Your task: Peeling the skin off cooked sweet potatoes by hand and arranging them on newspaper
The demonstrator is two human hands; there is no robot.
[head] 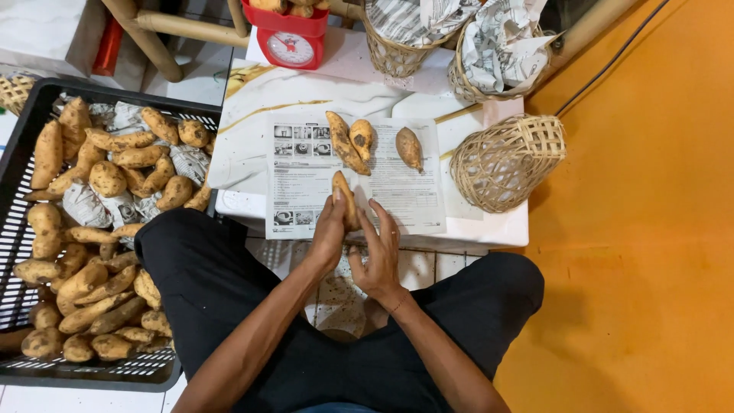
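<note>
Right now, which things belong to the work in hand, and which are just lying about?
In hand:
- sweet potato, held by left hand and right hand
- three sweet potatoes on newspaper sheet
- black crate of them

Lying about:
- red scale
- tipped woven basket

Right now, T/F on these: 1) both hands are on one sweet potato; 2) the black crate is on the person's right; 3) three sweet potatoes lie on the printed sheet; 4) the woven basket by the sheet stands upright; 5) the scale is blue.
1) True: the left hand and right hand both hold one sweet potato.
2) False: the black crate of sweet potatoes is on the person's left.
3) True: three loose sweet potatoes lie on the printed sheet.
4) False: the woven basket lies tipped on its side.
5) False: the scale is red.
</note>
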